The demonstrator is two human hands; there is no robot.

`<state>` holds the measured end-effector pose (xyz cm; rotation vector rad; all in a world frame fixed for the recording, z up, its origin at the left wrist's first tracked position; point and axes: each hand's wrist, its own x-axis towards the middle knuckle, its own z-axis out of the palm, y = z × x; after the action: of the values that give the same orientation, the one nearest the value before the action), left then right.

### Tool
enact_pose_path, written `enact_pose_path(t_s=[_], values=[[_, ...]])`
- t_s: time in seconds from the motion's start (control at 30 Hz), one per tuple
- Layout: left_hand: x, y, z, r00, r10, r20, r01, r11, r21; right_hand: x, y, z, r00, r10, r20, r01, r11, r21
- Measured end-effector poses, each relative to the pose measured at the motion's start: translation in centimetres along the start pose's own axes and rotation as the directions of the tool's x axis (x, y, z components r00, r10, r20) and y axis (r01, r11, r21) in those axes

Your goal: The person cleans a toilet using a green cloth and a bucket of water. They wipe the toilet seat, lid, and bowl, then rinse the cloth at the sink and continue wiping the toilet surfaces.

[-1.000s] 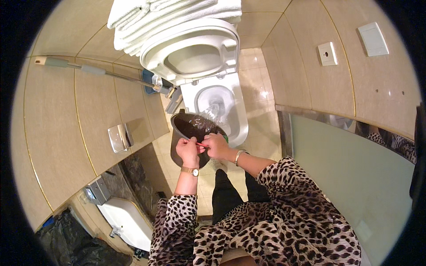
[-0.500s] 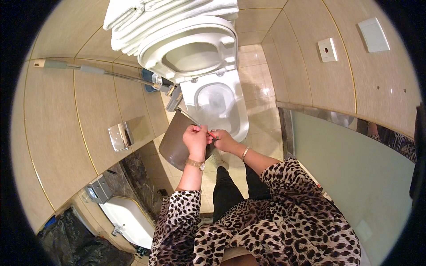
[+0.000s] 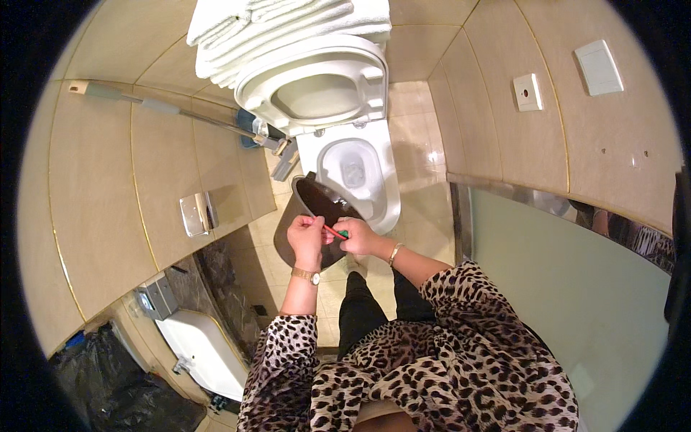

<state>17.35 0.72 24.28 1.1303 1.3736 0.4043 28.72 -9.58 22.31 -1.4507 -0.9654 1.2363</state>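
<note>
A slim red-and-green thing (image 3: 333, 231) spans the gap between my hands; its kind is unclear. My left hand (image 3: 305, 234) pinches its red end with closed fingers. My right hand (image 3: 361, 238) is closed around the other end, where a bit of green shows. Just beyond and beneath both hands is a dark brown bin (image 3: 291, 225), its mouth showing a dark, shiny inside. My fingers cover its near rim, and whether they grip it I cannot tell. The bin overlaps the left front of the white toilet (image 3: 392, 183), whose lid and seat are raised.
White folded towels (image 3: 288, 36) are stacked behind the lid. A long-handled mop (image 3: 209, 122) leans along the left wall beside a blue container (image 3: 247, 129). A white basin (image 3: 205, 349) and a black plastic bag (image 3: 122, 389) are lower left. A pale green panel (image 3: 561, 288) stands right.
The bin has turned so that its dark inside shows, where mostly its outer wall showed before. My hands sit slightly lower in view, still on the red-and-green thing.
</note>
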Motion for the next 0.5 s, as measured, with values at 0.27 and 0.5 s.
enact_pose_path(t_s=[0.27, 0.5], values=[[-4.3, 0.9, -4.0, 0.996, -0.092, -0.013, 0.084, 0.952, -0.294, -0.9, -0.7, -3.2, 0.975, -0.113, 0.190, 0.111, 0.994, 0.024], [-7.1, -2.7, -9.4, 0.996, -0.054, -0.067, 0.026, 0.929, -0.369, 1.2, -1.5, -4.3, 0.870, 0.472, -0.141, -0.278, 0.707, 0.650]])
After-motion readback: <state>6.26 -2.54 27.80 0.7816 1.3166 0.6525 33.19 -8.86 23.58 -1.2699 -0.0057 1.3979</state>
